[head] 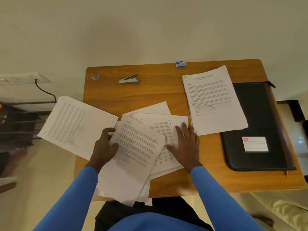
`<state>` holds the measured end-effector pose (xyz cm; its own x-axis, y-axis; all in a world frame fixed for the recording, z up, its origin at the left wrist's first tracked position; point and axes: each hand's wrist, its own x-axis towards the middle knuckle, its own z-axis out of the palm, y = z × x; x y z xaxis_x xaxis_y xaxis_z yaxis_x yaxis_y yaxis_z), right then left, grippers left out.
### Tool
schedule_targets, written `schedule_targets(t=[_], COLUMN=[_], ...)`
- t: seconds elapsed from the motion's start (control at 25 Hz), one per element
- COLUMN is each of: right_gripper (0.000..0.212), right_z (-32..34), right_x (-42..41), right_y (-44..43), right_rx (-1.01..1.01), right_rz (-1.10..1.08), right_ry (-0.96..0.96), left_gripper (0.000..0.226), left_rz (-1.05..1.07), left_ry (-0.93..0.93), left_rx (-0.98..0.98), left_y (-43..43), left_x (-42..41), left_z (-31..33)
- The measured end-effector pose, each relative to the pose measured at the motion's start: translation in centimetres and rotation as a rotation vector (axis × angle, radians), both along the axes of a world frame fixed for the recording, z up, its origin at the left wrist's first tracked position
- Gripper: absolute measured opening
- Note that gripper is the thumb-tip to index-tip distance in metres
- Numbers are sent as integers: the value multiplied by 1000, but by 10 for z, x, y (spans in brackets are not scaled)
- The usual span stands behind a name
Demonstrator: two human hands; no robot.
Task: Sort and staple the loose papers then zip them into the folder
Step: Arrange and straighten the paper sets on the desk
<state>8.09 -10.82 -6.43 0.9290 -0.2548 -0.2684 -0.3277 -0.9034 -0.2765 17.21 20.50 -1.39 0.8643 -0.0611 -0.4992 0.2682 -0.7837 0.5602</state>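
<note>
Papers (141,144) were fanned at the near edge of the table (150,94), pinched by the left hand (104,145) and pressed under the right hand (185,144), fingers spread, so overhanging sheets could be tugged off.

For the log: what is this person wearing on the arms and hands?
Snug bright blue long sleeves, left sleeve and right sleeve both ending at the wrists. The left hand and right hand are bare: no gloves, no watch or ring visible.
</note>
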Motion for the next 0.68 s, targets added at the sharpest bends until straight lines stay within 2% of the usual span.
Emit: schedule_targets(t=[0.16, 0.32, 0.4, 0.52, 0.68], right_gripper=[83, 93, 92, 91, 108], right_z=[3, 12, 16, 22, 30], right_x=[13, 23, 26, 28, 28], right_y=[-14, -29, -28, -22, -10], right_rx=[82, 171, 125, 20, -73], right_rz=[80, 71, 94, 83, -97], right_ry=[15, 49, 77, 99, 93], left_gripper=[50, 48, 46, 43, 52], left_rz=[-139, 39, 134, 126, 119], left_ry=[49, -60, -87, -89, -55], left_rx=[-110, -171, -148, -131, -190], left_y=[-17, -21, -19, -23, -32], left_x=[12, 14, 12, 8, 0], left_z=[2, 6, 2, -6, -7])
